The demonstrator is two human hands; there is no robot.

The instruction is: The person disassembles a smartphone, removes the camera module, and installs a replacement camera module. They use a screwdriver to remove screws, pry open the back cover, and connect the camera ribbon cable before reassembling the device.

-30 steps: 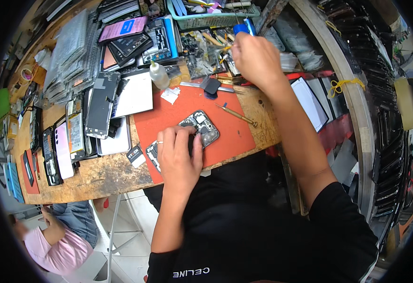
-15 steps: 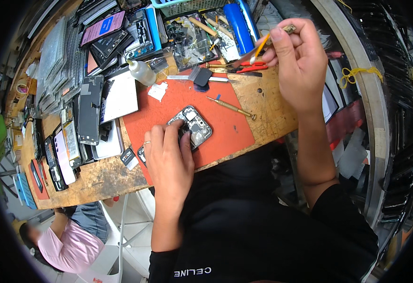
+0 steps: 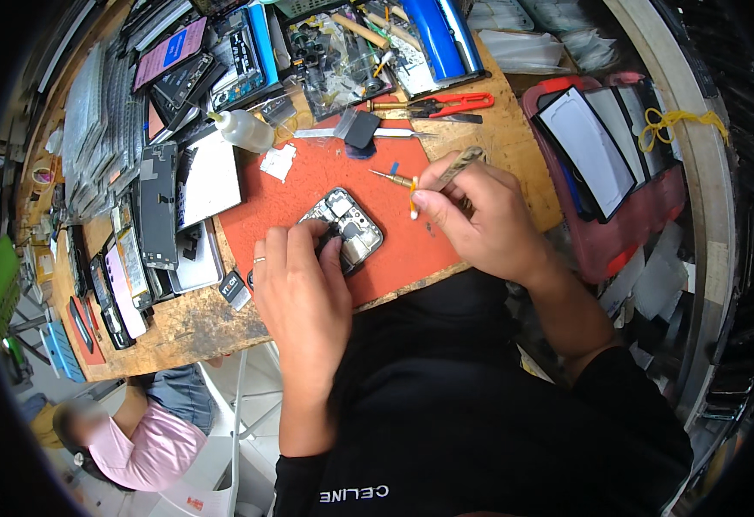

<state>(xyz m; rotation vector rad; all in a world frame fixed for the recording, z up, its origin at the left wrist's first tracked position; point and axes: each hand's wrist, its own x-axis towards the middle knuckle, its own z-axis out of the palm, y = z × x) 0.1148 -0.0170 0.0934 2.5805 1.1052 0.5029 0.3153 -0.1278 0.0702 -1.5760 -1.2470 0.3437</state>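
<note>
My left hand (image 3: pixel 301 280) lies palm-down across the opened phone (image 3: pixel 361 241) on the red mat (image 3: pixel 415 263); whether its fingers clamp it, I can't tell. My right hand (image 3: pixel 478 211), wrist raised, pinches a white-tipped orange stick (image 3: pixel 413 207).

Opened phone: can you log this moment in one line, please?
left hand: on opened phone | right hand: holding white-tipped orange stick | opened phone: on red mat | gold screwdriver: partly hidden
</note>
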